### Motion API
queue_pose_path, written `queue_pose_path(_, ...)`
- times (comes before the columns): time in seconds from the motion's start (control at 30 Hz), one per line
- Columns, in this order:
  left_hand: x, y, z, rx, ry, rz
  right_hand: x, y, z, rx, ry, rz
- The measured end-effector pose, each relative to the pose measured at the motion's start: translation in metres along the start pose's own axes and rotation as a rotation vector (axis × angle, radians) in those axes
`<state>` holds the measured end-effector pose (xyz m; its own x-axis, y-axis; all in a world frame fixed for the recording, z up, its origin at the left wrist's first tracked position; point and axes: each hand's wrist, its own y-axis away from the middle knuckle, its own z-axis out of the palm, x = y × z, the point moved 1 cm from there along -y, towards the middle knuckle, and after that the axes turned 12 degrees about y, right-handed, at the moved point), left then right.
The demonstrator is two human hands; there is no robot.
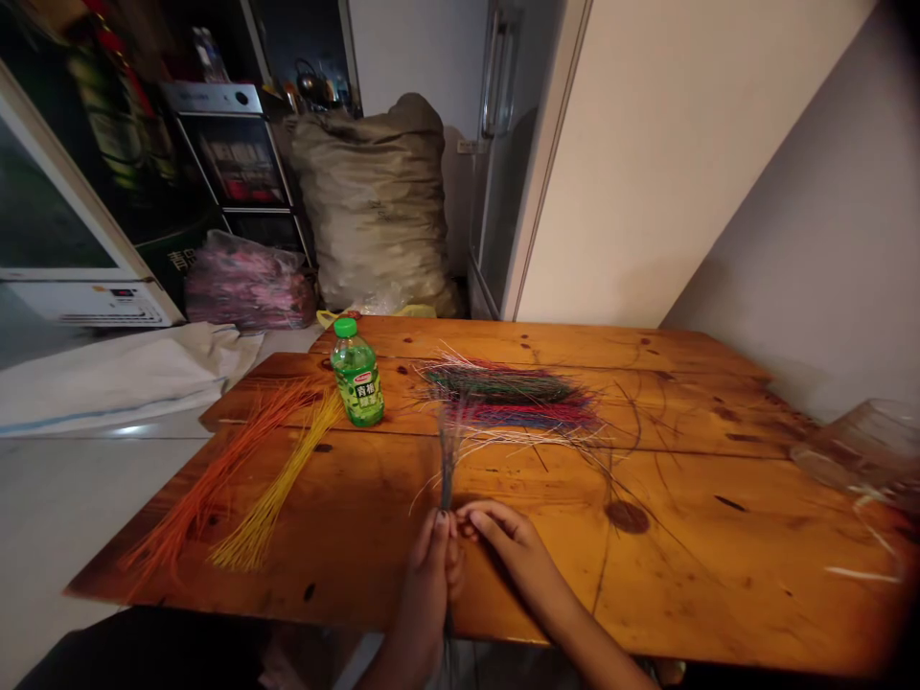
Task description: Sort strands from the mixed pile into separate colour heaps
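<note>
My left hand (435, 561) is closed around a bundle of thin dark strands (448, 465) near the table's front edge. The bundle stands up above the fist, its top fanned and blurred, and its lower end hangs below the hand. Just to the right, my right hand (503, 537) has its thumb and fingertips pinched together beside the bundle; what they hold is too small to tell. Beyond the hands lies a pile of green, red, blue and white strands (517, 393). Orange strands (222, 470) and yellow strands (284, 489) lie at the left.
A green-capped bottle (359, 379) stands on the wooden table (690, 517), behind the yellow strands. Loose strands lie right of the pile. A clear container (862, 446) is at the right edge. Behind the table are a large sack (378, 206) and a pink bag (244, 283).
</note>
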<state>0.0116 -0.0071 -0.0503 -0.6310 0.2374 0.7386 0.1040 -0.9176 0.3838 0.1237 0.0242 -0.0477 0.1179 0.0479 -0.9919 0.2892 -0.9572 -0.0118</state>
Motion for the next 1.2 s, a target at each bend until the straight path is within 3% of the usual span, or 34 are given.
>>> queue_pose_path(0.13,0.018,-0.01,-0.006,0.0,0.06,0.101,0.0,0.004,0.005,0.012,0.047,-0.016)
queue_pose_path(0.27,0.023,-0.014,-0.007,0.004,0.071,0.14,0.004,-0.002,-0.001,0.078,0.002,-0.012)
queue_pose_path(0.37,0.021,-0.017,-0.006,-0.026,0.07,0.135,-0.002,-0.028,-0.024,0.268,0.106,-0.076)
queue_pose_path(0.4,0.02,-0.018,-0.006,-0.037,0.073,0.133,-0.008,-0.041,-0.034,0.352,0.198,-0.121)
queue_pose_path(0.47,0.02,-0.02,-0.005,-0.047,0.085,0.131,-0.024,-0.073,-0.051,0.385,0.534,-0.19)
queue_pose_path(0.53,0.02,-0.022,-0.005,-0.039,0.096,0.139,-0.038,-0.107,-0.064,0.295,1.046,-0.211)
queue_pose_path(0.67,0.021,-0.022,-0.005,-0.003,0.101,0.16,-0.047,-0.156,-0.079,0.163,1.287,-0.153)
queue_pose_path(0.9,0.025,-0.016,0.0,0.018,0.107,0.109,-0.033,-0.179,-0.098,0.085,1.527,0.013)
queue_pose_path(1.2,0.024,-0.018,-0.001,0.015,0.141,0.103,-0.044,-0.189,-0.113,0.129,1.616,0.135)
